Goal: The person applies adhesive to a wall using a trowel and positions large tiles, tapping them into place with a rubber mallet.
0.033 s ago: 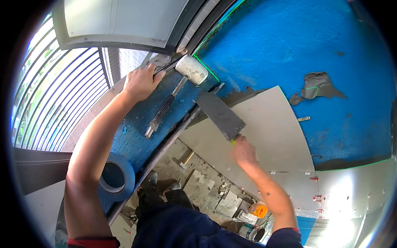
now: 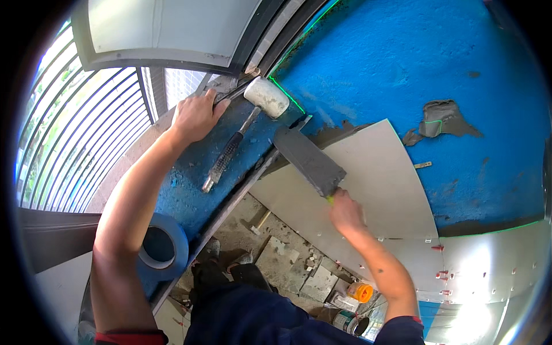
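My right hand (image 2: 347, 211) is closed round the handle of a trowel (image 2: 310, 161). Grey mortar coats its long blade. The blade's far end is at the corner between the blue ledge (image 2: 190, 198) and the blue wall, beside the top edge of a large pale tile (image 2: 362, 172). My left hand (image 2: 197, 115) leans at the window-side edge of the ledge, thumb apart, some fingertips hidden. Between the hands lies a mallet (image 2: 224, 158) with a white head and a dark grip. A roll of blue tape (image 2: 164, 248) lies near my left forearm.
Window bars (image 2: 86, 138) and a window frame (image 2: 161, 59) border the left. A lump of mortar (image 2: 445, 119) sticks to the blue wall (image 2: 397, 63). Red tile clips (image 2: 441, 275) mark lower joints. An orange tub (image 2: 360, 292) and a can (image 2: 349, 323) stand on the littered floor (image 2: 276, 253).
My right hand and the trowel have shifted slightly right, the blade still beside the tile's upper edge. My left hand has stayed in place.
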`<state>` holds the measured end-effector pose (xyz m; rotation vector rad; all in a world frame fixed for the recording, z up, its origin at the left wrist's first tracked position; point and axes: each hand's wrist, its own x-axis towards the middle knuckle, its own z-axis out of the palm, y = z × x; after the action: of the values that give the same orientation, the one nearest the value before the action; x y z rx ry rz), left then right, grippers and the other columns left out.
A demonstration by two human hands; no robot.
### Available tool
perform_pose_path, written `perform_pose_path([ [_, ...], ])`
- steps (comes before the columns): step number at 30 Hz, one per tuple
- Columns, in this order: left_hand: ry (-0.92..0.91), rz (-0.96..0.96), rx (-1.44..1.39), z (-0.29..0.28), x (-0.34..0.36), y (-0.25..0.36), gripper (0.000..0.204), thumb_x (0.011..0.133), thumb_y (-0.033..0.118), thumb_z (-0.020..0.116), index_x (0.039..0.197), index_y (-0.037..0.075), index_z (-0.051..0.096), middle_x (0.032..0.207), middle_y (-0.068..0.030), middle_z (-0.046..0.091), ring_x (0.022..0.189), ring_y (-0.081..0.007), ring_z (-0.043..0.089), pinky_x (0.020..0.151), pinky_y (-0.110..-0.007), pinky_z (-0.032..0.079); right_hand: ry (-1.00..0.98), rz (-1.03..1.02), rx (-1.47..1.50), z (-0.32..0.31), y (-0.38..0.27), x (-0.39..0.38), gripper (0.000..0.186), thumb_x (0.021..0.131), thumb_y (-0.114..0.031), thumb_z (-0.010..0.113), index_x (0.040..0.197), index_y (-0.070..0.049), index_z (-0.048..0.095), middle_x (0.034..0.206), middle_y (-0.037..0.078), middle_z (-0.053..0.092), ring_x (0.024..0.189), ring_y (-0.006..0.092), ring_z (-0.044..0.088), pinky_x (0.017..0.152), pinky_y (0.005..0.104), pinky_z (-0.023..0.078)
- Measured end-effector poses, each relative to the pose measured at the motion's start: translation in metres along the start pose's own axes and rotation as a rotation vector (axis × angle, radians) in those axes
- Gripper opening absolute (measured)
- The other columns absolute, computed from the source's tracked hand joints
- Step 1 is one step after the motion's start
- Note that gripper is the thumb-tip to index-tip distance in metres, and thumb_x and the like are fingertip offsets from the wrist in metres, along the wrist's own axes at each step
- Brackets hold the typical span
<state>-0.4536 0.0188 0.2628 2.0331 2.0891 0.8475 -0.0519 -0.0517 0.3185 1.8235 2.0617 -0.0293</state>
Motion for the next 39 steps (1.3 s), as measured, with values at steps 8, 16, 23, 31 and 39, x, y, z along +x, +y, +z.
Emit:
perform_pose_path([
  [8, -0.061, -0.042, 0.011, 0.000, 0.002, 0.010, 0.046, 0.097, 0.047, 0.044, 0.099, 0.001, 0.053, 0.075, -0.0221, 0.064, 0.080, -0.0410, 0.064, 0.073, -0.051, 0.048, -0.281, -0.066, 0.960, -0.075, 0.034, -0.051, 0.024, 0.084, -0.019, 0.060, 0.095, 0.001, 0.053, 0.074, 0.010, 0.060, 0.063, 0.0198, 0.061, 0.059, 0.0349, 0.050],
  [16, -0.053, -0.034, 0.055, -0.002, 0.004, 0.009, 0.054, 0.097, 0.051, 0.041, 0.104, 0.000, 0.054, 0.076, -0.0204, 0.066, 0.083, -0.0399, 0.065, 0.077, -0.050, 0.049, -0.290, -0.102, 1.103, -0.133, 0.022, -0.016, 0.031, 0.092, -0.033, 0.058, 0.086, -0.002, 0.058, 0.068, 0.004, 0.059, 0.050, 0.0121, 0.057, 0.047, 0.0284, 0.046],
  [23, -0.102, -0.072, 0.066, 0.002, 0.005, 0.010, 0.054, 0.097, 0.052, 0.041, 0.108, 0.000, 0.052, 0.086, -0.0217, 0.067, 0.087, -0.0409, 0.065, 0.078, -0.050, 0.049, -0.239, -0.127, 0.515, -0.193, 0.019, 0.046, 0.039, 0.092, -0.036, 0.058, 0.080, 0.001, 0.059, 0.064, 0.007, 0.059, 0.051, 0.0152, 0.059, 0.046, 0.0328, 0.046],
  [31, -0.096, -0.072, 0.032, 0.000, 0.004, 0.006, 0.050, 0.097, 0.051, 0.042, 0.105, 0.002, 0.051, 0.081, -0.0205, 0.067, 0.084, -0.0409, 0.065, 0.076, -0.050, 0.048, -0.410, -0.100, 0.185, -0.220, -0.026, 0.068, 0.042, 0.094, -0.039, 0.055, 0.081, 0.001, 0.058, 0.057, 0.006, 0.053, 0.046, 0.0169, 0.057, 0.042, 0.0338, 0.045],
  [39, -0.067, -0.089, 0.000, -0.002, 0.003, 0.006, 0.045, 0.097, 0.048, 0.042, 0.100, 0.004, 0.051, 0.077, -0.0209, 0.065, 0.081, -0.0410, 0.064, 0.075, -0.050, 0.047, -0.578, -0.179, 0.271, -0.230, -0.060, 0.028, 0.043, 0.093, -0.040, 0.055, 0.078, 0.000, 0.058, 0.057, 0.010, 0.057, 0.048, 0.0183, 0.059, 0.043, 0.0337, 0.046],
])
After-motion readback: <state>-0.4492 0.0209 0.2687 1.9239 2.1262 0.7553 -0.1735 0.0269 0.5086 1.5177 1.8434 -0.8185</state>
